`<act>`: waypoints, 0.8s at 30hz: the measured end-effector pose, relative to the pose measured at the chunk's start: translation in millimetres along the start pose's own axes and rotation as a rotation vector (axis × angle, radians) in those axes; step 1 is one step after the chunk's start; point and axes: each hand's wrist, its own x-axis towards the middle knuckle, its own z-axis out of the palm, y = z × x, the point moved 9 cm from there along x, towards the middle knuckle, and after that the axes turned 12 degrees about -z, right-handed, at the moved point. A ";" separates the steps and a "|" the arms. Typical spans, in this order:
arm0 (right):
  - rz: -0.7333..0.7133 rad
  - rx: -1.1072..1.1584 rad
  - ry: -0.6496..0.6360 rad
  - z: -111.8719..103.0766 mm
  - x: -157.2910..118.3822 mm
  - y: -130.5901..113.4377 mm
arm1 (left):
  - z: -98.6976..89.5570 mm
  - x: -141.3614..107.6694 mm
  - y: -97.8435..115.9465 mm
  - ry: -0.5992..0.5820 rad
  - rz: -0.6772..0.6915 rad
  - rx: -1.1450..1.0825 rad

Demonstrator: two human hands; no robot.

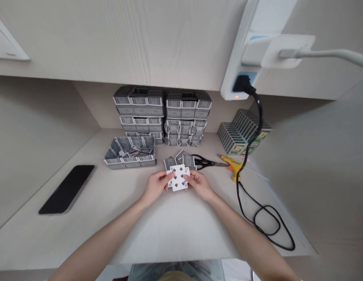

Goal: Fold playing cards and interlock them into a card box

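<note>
Left hand and right hand pinch two crossed cards, a six of spades foremost, over a desk. Just beyond lie other cards and scissors; a box sits left.

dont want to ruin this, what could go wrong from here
The right arm could snag the cord looping beside it and drag the glue gun. Its nozzle, possibly hot, sits near the scissors, so reaching there risks a burn. The cards, overlapped between the left hand and right hand, could slip out of line.
</note>
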 end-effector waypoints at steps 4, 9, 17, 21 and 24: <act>-0.002 -0.014 -0.007 1.6 -0.3 -3.6 | -0.8 -0.4 1.3 0.017 0.008 0.012; -0.004 -0.036 -0.004 0.4 -0.3 -3.9 | -1.4 -0.4 2.7 0.026 0.018 0.025; 0.020 -0.028 -0.012 1.1 -2.2 -0.1 | -2.6 -0.7 4.1 0.041 0.042 0.038; 0.028 -0.020 0.015 -1.1 -2.2 1.6 | -2.0 0.0 3.6 0.028 0.044 0.034; 0.020 -0.008 0.032 -3.5 -1.0 1.9 | 0.1 0.8 3.0 -0.032 0.041 -0.014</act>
